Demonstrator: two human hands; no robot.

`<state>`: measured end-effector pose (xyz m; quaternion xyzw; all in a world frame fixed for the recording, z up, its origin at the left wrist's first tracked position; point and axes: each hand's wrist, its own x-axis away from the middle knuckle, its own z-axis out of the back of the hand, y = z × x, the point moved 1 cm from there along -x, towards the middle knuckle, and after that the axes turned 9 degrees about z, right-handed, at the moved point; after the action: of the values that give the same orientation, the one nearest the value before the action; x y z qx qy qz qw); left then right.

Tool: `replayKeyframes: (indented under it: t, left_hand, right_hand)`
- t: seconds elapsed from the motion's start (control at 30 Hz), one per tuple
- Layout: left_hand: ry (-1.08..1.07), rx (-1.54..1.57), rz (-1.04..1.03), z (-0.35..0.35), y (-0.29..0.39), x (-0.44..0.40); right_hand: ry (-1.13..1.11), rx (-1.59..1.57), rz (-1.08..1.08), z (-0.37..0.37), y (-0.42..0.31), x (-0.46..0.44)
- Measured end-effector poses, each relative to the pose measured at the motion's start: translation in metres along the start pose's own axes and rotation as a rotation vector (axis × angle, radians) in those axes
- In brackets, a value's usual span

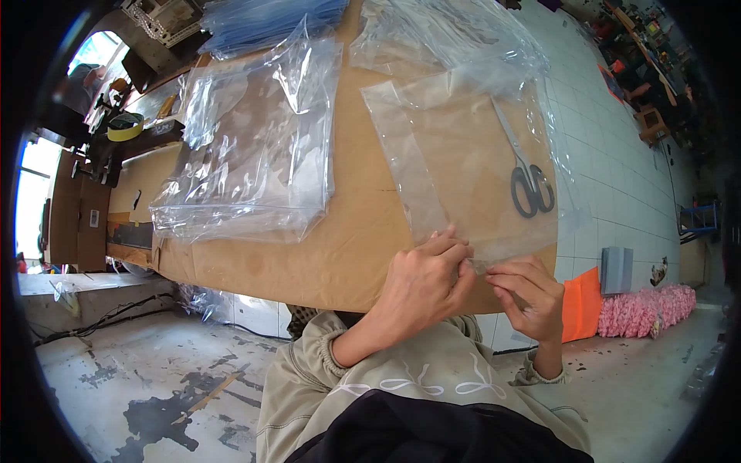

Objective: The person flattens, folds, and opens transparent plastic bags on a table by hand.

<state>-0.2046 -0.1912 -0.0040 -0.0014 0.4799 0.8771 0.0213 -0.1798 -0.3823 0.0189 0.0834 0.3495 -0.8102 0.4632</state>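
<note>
A clear plastic bag (455,154) lies flat at the right side of the brown-covered table, its near edge toward me. My left hand (432,274) is closed on that near edge, fingers curled and thumb pressed in. Just right of it, my right hand (531,292) pinches the same edge between thumb and fingertips. Whatever small part sits between the fingertips is hidden. Scissors (527,171) with dark handles rest in the bag's area, blades pointing away; whether they lie on top of the plastic or under it, I cannot tell.
A stack of clear zip bags (255,147) lies to the left on the table (370,231). Bluish plastic sheets (270,23) and more crumpled clear plastic (448,35) are at the far side. Yellow tape (125,127) sits left. Pink bundled material (648,311) is on the floor, right.
</note>
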Motion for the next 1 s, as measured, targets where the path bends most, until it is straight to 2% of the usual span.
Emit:
replayKeyframes:
  t: [0.03, 0.13, 0.3, 0.37, 0.43, 0.47, 0.53, 0.57, 0.67, 0.77, 0.83, 0.9, 0.93, 1.0]
  left_hand:
    - [0.000, 0.036, 0.022, -0.002, -0.003, 0.001]
    - [0.200, 0.110, -0.066, -0.008, -0.006, 0.004]
    - [0.367, -0.099, -0.427, -0.004, 0.006, 0.007]
    - [0.409, -0.156, -0.555, -0.009, 0.009, 0.008]
    - [0.448, -0.141, -0.598, -0.014, 0.013, 0.009]
    - [0.472, -0.132, -0.620, -0.015, 0.016, 0.010]
    - [0.461, -0.112, -0.633, -0.017, 0.021, 0.011]
    - [0.457, -0.107, -0.637, -0.016, 0.022, 0.011]
    - [0.408, -0.039, -0.589, -0.007, 0.019, 0.006]
    - [0.397, -0.060, -0.605, -0.001, 0.013, 0.006]
    - [0.412, -0.095, -0.629, -0.001, 0.011, 0.007]
    - [0.406, -0.117, -0.656, -0.001, 0.011, 0.008]
    - [0.399, -0.123, -0.675, 0.002, 0.012, 0.008]
    - [0.381, -0.145, -0.709, 0.003, 0.011, 0.009]
  right_hand:
    - [0.005, 0.015, 0.026, -0.002, 0.000, -0.001]
    - [-0.013, 0.047, 0.080, -0.010, 0.004, -0.005]
    - [-0.184, 0.075, -0.017, -0.021, 0.018, -0.006]
    - [-0.177, -0.066, -0.048, -0.023, 0.029, -0.042]
    - [-0.409, 0.142, -0.135, -0.025, 0.038, -0.075]
    - [-0.359, -0.004, -0.230, -0.031, 0.052, -0.090]
    - [-0.275, 0.083, -0.111, -0.049, 0.088, -0.117]
    - [-0.239, 0.314, 0.103, -0.057, 0.100, -0.132]
    - [-0.240, 0.570, 0.145, -0.072, 0.114, -0.172]
    - [-0.014, 0.475, 0.047, -0.098, 0.130, -0.175]
    - [0.134, 0.613, 0.339, -0.107, 0.151, -0.183]
    - [0.102, 0.592, 0.254, -0.106, 0.146, -0.189]
    - [-0.001, 0.502, 0.031, -0.098, 0.124, -0.201]
    - [0.010, 0.404, -0.072, -0.102, 0.118, -0.206]
